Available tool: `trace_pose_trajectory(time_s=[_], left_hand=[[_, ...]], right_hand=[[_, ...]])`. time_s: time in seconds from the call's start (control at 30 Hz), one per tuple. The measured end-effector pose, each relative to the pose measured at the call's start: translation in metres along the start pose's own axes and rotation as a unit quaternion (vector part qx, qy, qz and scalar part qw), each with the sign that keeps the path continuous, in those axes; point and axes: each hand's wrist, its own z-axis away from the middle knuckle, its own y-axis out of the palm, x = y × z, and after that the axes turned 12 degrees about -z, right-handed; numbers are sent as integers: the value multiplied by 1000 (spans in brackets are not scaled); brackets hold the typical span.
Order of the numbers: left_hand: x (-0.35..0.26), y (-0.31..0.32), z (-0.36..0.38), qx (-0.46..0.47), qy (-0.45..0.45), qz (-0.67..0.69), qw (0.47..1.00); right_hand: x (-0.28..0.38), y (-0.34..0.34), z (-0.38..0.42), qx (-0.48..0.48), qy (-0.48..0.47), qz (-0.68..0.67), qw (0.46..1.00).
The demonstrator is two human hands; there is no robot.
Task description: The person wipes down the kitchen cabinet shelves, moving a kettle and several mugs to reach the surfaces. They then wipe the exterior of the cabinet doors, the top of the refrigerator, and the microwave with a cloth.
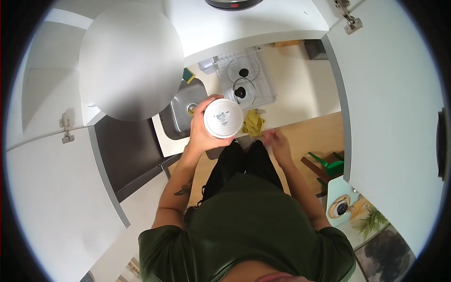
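My left hand is wrapped around a white cup, its round base with blue printing turned toward me. The cup's inside is hidden. It is held above the counter's front edge, overlapping the sink's right side in this view. My right hand is off to the right, low in front of the counter edge, its fingers smeared by motion. Nearest to it lies a crumpled yellow cloth at the counter's edge.
A steel sink with a green-yellow sponge sits left. Glass lids with black knobs rest on a clear rack. Open cupboard doors flank me. A large pale disc fills the upper left.
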Motion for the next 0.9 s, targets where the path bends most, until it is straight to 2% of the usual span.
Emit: trace_pose_trajectory(time_s=[0.03,0.1,0.13,0.17,0.2,0.27,0.47,0.7,0.77,0.8,0.87,0.9], left_hand=[[-3,3,-2,14,7,22,1000],[-10,8,-6,36,31,-1,999],[-13,12,-8,53,50,-27,997],[-17,16,-10,64,64,-35,995],[-22,21,-11,69,71,-29,995],[-31,28,-9,73,50,-10,996],[-44,37,-8,93,53,-22,994],[-51,36,-10,74,66,-38,994],[-53,34,-9,80,58,-43,994],[-54,33,-8,78,56,-44,994],[-56,30,-10,77,82,-67,991],[-57,30,-9,76,82,-67,991]], right_hand=[[39,24,0,-21,-69,-33,997],[105,56,9,8,-242,16,970],[128,66,14,17,-297,79,951],[142,74,19,24,-348,143,926],[150,79,22,15,-352,144,925],[158,85,29,28,-411,292,863],[153,84,37,-10,-418,293,860],[149,80,34,-43,-453,287,843],[150,79,36,-38,-357,189,914],[152,80,39,-36,-357,190,914],[159,83,44,-30,-434,287,853],[157,83,43,-29,-434,288,853]])
